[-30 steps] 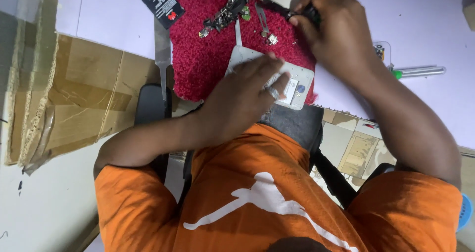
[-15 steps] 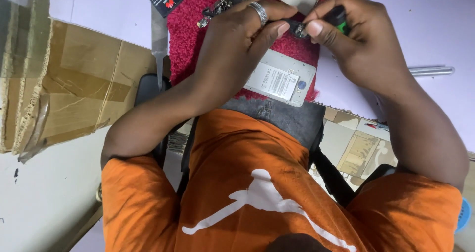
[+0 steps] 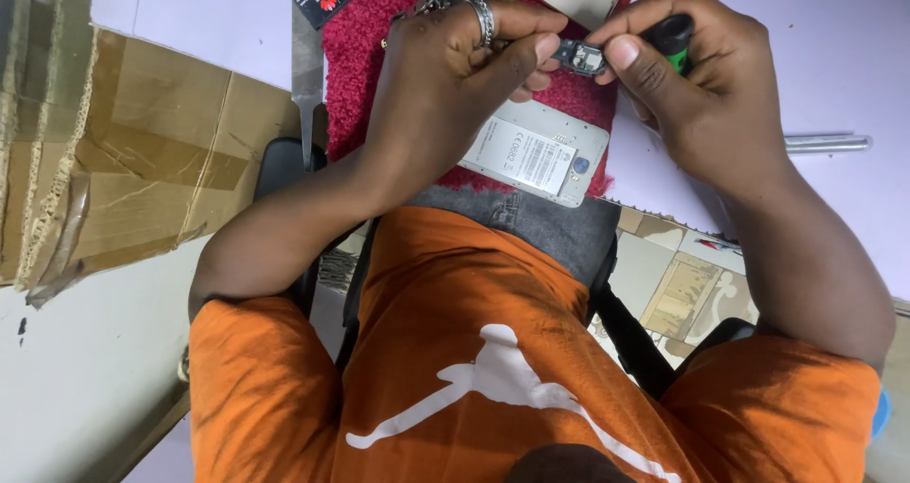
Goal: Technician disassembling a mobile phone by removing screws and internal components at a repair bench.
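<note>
Above the red mat (image 3: 379, 56), both hands pinching a small phone part (image 3: 580, 57); next, likely careful turning with the screwdriver (image 3: 671, 36).

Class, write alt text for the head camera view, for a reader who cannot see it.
Seen from above, a person in an orange shirt holds a small dark electronic part between the left hand and right hand, which also holds a black and green tool. Below them a white phone back lies on a red mat, with cardboard to the left.
</note>
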